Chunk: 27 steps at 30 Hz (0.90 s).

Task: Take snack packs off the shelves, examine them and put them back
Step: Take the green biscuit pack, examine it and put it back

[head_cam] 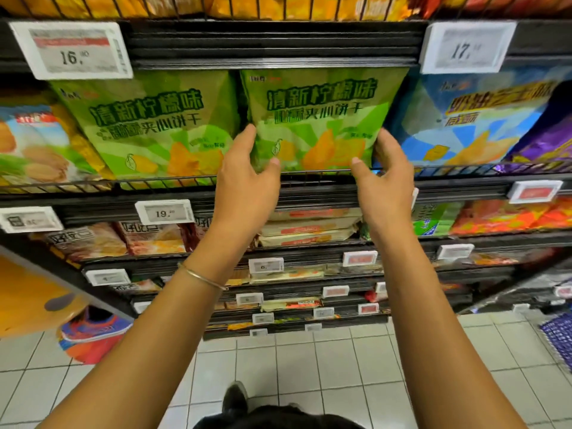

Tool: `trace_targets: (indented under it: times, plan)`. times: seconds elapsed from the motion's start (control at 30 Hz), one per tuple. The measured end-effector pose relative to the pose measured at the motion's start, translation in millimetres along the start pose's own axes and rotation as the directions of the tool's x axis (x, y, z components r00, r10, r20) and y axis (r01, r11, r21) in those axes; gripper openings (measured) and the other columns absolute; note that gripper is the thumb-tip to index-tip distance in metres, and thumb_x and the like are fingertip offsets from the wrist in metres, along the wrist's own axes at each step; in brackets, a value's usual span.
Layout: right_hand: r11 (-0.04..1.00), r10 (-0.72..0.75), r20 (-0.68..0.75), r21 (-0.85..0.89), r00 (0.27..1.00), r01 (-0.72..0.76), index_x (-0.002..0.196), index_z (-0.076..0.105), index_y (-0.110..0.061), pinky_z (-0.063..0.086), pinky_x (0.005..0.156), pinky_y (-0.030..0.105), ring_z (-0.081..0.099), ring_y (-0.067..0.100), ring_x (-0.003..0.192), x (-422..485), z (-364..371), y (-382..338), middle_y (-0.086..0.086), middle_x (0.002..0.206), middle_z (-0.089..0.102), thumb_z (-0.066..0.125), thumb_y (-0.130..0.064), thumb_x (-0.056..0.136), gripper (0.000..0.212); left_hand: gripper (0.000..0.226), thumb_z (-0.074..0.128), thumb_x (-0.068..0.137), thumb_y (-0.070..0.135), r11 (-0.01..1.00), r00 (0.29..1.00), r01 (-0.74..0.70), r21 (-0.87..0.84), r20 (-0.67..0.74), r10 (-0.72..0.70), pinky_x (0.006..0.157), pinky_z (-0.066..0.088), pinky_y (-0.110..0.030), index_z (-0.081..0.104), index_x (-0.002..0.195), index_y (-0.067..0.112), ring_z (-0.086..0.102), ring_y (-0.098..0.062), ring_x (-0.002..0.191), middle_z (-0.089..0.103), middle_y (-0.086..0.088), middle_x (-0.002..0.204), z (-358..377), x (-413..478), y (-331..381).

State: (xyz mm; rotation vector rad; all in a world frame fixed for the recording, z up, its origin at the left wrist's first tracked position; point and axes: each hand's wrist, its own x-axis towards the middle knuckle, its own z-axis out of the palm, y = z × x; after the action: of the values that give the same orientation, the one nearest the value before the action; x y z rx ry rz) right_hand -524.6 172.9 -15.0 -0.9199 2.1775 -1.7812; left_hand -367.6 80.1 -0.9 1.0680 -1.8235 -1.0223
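Grip: left hand [247, 181], right hand [387, 181] clamp lower sides of green lemon biscuit pack [312, 119] above wire shelf rail [315, 171]; paired hold likely steadies bag over rail.

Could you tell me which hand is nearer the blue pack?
Right. The right hand holds the green pack at its right edge, beside the blue pack; the left hand holds its left edge.

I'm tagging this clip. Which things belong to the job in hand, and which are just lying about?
Job: gripped green pack, left hand, right hand.
Lying about: neighbouring green pack, blue pack, price tag.
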Motion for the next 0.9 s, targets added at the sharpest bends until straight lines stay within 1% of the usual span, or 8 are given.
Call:
trace_targets:
  times: [0.17, 0.37, 0.57, 0.63, 0.7, 0.77, 0.83, 0.9]
  plan:
    - [0.994, -0.031, 0.029, 0.106, 0.999, 0.028, 0.152, 0.050, -0.013, 0.042, 0.117, 0.036, 0.052, 0.014, 0.138, 1, -5, -5, 0.002, 0.150, 0.056, 0.065, -0.010, 0.098, 0.056, 0.064, 0.067, 0.100, 0.017, 0.998, 0.991, -0.068, -0.011, -0.115, 0.066, 0.123, 0.035, -0.039, 0.041, 0.157, 0.008, 0.040, -0.009, 0.138, 0.044, -0.001, 0.155, 0, 1, 17]
    - [0.990, -0.051, 0.035, 0.130, 0.998, 0.046, 0.149, 0.052, -0.011, 0.043, 0.115, 0.041, 0.054, 0.019, 0.133, 9, -10, -12, 0.006, 0.143, 0.057, 0.067, -0.009, 0.097, 0.055, 0.063, 0.072, 0.098, 0.015, 0.997, 0.986, -0.064, -0.034, -0.153, 0.058, 0.120, 0.041, -0.042, 0.045, 0.155, 0.010, 0.046, -0.018, 0.142, 0.047, -0.005, 0.154, 4, -4, 20]
    - [0.980, -0.077, -0.023, 0.185, 0.997, 0.080, 0.137, 0.060, -0.003, 0.047, 0.108, 0.041, 0.059, 0.023, 0.124, 11, -18, -16, 0.013, 0.133, 0.061, 0.068, -0.011, 0.095, 0.044, 0.048, 0.073, 0.096, 0.012, 0.987, 0.971, -0.107, -0.122, -0.225, 0.077, 0.108, 0.050, -0.042, 0.056, 0.140, 0.005, 0.059, -0.024, 0.125, 0.059, -0.011, 0.136, 8, -13, 17]
    - [0.967, -0.066, -0.051, 0.242, 0.997, 0.077, 0.124, 0.064, -0.001, 0.053, 0.096, 0.031, 0.064, 0.011, 0.109, 3, -20, -12, 0.009, 0.117, 0.067, 0.068, -0.015, 0.094, 0.033, 0.049, 0.076, 0.093, 0.015, 0.980, 0.948, -0.122, -0.155, -0.309, 0.070, 0.102, 0.051, -0.033, 0.056, 0.137, 0.006, 0.057, -0.018, 0.113, 0.058, -0.004, 0.124, 6, -19, 18]
    - [0.951, -0.015, -0.059, 0.309, 0.998, 0.032, 0.110, 0.063, -0.004, 0.046, 0.076, 0.011, 0.058, -0.010, 0.079, -5, -22, -6, -0.005, 0.091, 0.062, 0.070, -0.024, 0.093, 0.028, 0.056, 0.077, 0.089, 0.019, 0.968, 0.960, -0.073, -0.238, -0.280, 0.003, 0.096, 0.051, -0.024, 0.057, 0.140, 0.006, 0.053, -0.011, 0.101, 0.055, 0.000, 0.111, -2, -22, 17]
    - [0.927, 0.085, -0.021, 0.368, 0.996, -0.072, 0.113, 0.059, -0.009, 0.043, 0.071, 0.007, 0.053, -0.014, 0.065, -11, -23, 7, -0.011, 0.081, 0.052, 0.074, -0.027, 0.092, 0.031, 0.055, 0.076, 0.089, 0.015, 0.943, 0.992, 0.000, -0.332, -0.122, -0.043, 0.102, 0.057, -0.039, 0.059, 0.140, 0.001, 0.056, -0.019, 0.099, 0.062, -0.021, 0.112, -10, -27, 11]
    - [0.866, 0.189, 0.090, 0.454, 0.978, -0.209, 0.124, 0.059, -0.006, 0.053, 0.082, 0.019, 0.061, -0.006, 0.076, -20, -25, 22, -0.005, 0.088, 0.058, 0.076, -0.022, 0.092, 0.039, 0.049, 0.074, 0.090, 0.007, 0.937, 0.998, 0.048, -0.346, -0.024, -0.060, 0.099, 0.057, -0.053, 0.060, 0.137, -0.002, 0.063, -0.026, 0.102, 0.063, -0.036, 0.123, -13, -41, 1]
    - [0.792, 0.222, 0.258, 0.515, 0.940, -0.328, 0.116, 0.066, -0.004, 0.057, 0.094, 0.044, 0.069, 0.017, 0.090, -33, -29, 38, 0.007, 0.097, 0.070, 0.071, -0.015, 0.093, 0.025, 0.053, 0.075, 0.085, 0.006, 0.920, 0.991, 0.125, -0.371, -0.003, -0.136, 0.091, 0.062, -0.045, 0.058, 0.135, -0.002, 0.070, -0.021, 0.104, 0.068, -0.026, 0.124, -16, -61, -13]
